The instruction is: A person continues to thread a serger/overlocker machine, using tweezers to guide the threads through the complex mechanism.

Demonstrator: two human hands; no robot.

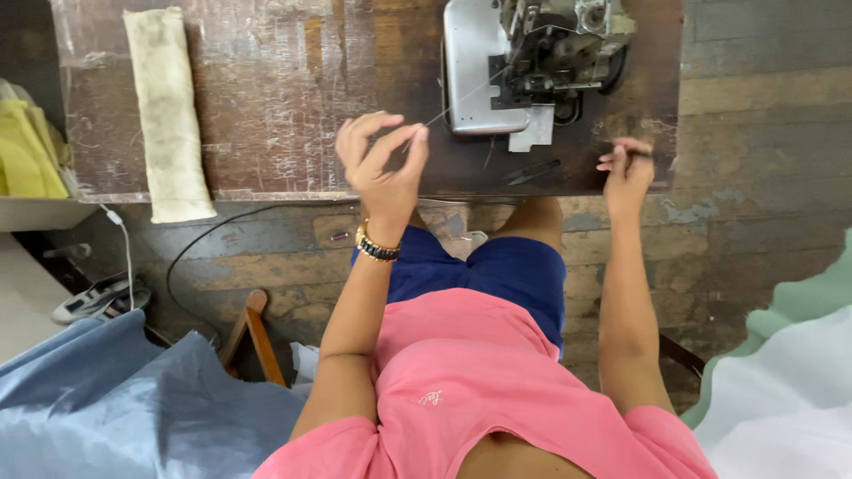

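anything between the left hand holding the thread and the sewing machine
Nothing visible: the thin thread runs from the pinching left hand over bare worn wooden table to the grey metal sewing machine.

I see a pale folded cloth (169, 115) on the counter (284, 89), blue fabric (133, 408) lower left, yellow cloth (27, 146) far left.

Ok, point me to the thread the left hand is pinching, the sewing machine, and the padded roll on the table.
thread (439, 115), head view, on the taut stretch between fingers and machine.
sewing machine (470, 62), head view, on its grey metal cover.
padded roll (169, 115), head view, on its cream-coloured middle.
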